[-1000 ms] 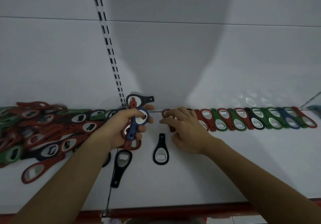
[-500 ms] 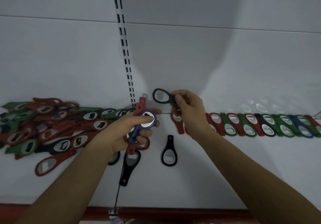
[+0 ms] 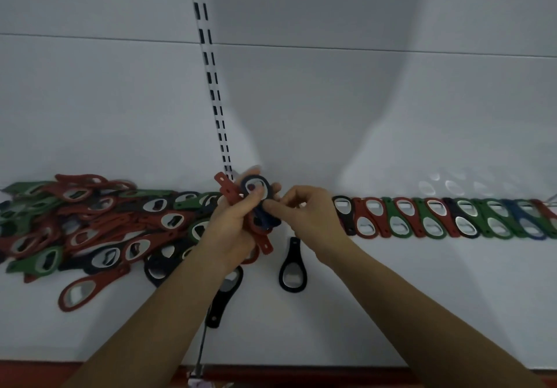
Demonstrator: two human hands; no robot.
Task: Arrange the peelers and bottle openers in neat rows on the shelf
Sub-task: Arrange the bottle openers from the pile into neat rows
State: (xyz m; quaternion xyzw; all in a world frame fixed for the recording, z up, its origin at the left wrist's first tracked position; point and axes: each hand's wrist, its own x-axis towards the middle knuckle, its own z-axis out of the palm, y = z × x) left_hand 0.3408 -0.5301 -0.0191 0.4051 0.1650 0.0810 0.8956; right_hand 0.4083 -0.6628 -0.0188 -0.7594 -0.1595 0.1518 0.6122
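Several bottle openers sit bunched in my left hand, fingers curled round them as stock, while my right hand pinches the blue opener for the row.

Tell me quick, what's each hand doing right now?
Left hand: closed, holding a bunch of openers, red and blue.
Right hand: closed, pinching the blue opener in that bunch.
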